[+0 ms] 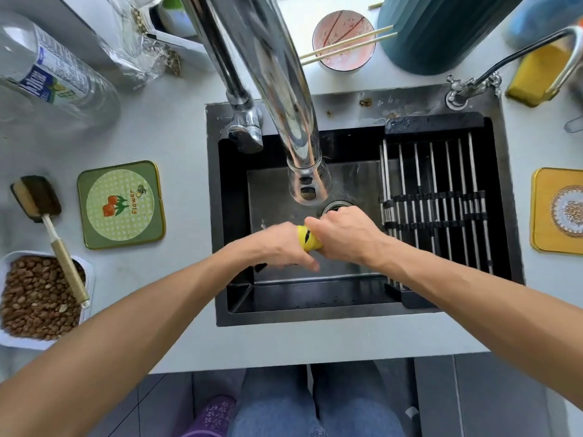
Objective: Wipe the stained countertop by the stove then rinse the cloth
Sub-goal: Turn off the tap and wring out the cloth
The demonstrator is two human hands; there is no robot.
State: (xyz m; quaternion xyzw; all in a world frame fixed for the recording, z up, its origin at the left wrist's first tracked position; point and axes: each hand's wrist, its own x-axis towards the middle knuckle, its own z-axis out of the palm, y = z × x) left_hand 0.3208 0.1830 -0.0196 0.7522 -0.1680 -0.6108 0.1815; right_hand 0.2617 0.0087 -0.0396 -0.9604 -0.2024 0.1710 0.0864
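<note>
Head view: both hands over the sink (220, 216), just below the tap (307, 184). Left hand (284, 246) and right hand (342, 236) are each curled tight round one end of the yellow cloth (308, 242), which is bunched into a short roll btwn them w/ only its middle showing. Looks like wringing, so probably late in the rinse step. No water stream visible from the tap; can't tell if it's running.

Risks from here, as a guess:
- Cloth slips out of one fist if the twist is uneven, and drops into the basin near the drain (336, 207), picking up grime again.
- Squeezed water may splash onto the counter (189, 159) if the hands drift toward the front rim; they're over the basin now.
- Right wrist is near the drying rack (441, 209); a wide twist could knock it.
- The tray of beans (41, 298) and the brush (38, 198) lie well apart, so low risk there.
- Stove isn't in view, so can't judge if the wiping got done properly.
</note>
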